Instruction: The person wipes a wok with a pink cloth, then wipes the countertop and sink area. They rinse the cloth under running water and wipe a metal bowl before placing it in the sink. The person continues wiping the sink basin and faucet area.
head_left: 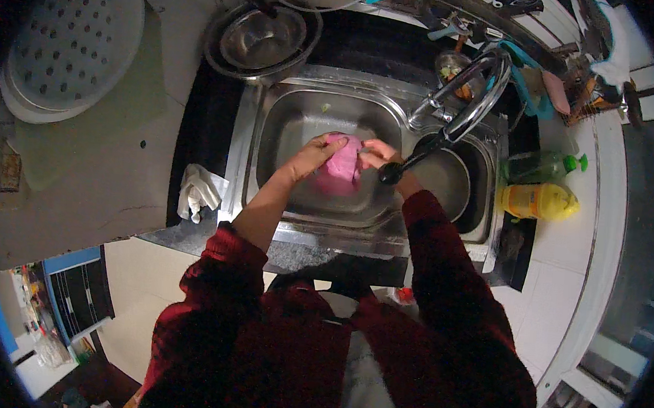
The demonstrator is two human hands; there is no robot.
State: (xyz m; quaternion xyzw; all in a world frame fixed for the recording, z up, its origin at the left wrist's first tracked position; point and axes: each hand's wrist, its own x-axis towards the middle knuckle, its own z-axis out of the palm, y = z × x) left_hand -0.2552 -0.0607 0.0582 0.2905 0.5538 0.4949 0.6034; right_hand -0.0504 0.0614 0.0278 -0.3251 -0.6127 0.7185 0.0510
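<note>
A pink cloth (342,162) is held between my two hands over the larger basin of a stainless steel sink (281,201). My left hand (312,154) grips its left side, the thumb on top. On its right side, my right hand (377,153) pinches the edge with curled fingers, partly hidden by the black spout end (390,173) of the chrome faucet (485,90). The lower end of the cloth hangs blurred down into the basin. A small green scrap (326,107) lies near the basin's back wall.
Nested metal bowls (263,37) stand at the back left. A whitish cloth (198,192) lies left of the sink. Right of it are a green pump bottle (540,166) and a yellow bottle (540,201). A round metal pan (439,180) sits in the smaller basin.
</note>
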